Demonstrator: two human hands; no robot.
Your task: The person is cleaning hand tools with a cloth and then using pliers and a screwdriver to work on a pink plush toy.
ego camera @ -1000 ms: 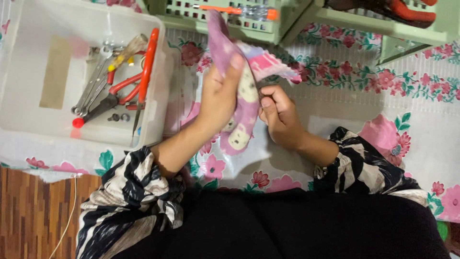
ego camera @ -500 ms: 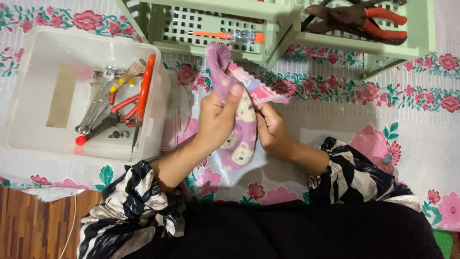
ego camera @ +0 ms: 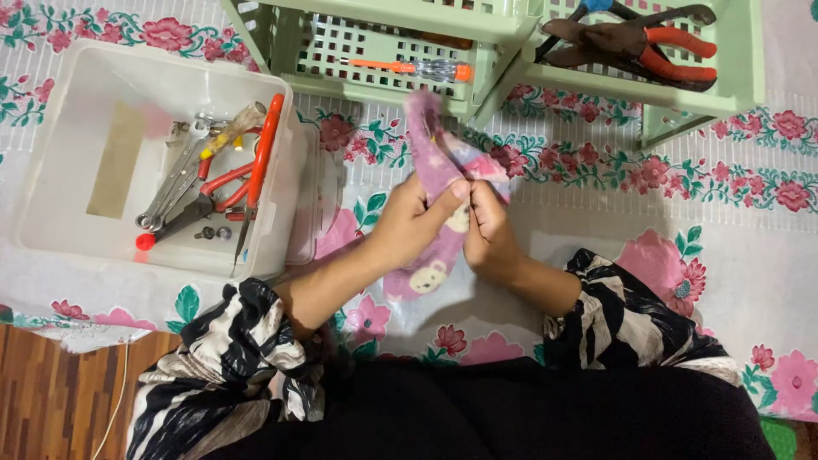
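Both hands, left hand [ego camera: 413,223] and right hand [ego camera: 487,232], have fingers clenched on the pink cloth [ego camera: 439,158] at centre; a loosened pinch could drop it toward the tool box [ego camera: 60,145] at nine o'clock.

Left hand [ego camera: 415,223] and right hand [ego camera: 487,236] meet, fingers curled closed.

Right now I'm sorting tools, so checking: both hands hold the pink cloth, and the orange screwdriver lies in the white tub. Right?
Not quite. Head view: both the left hand and right hand hold the pink cloth, but the orange screwdriver lies in the green rack, not the white tub.
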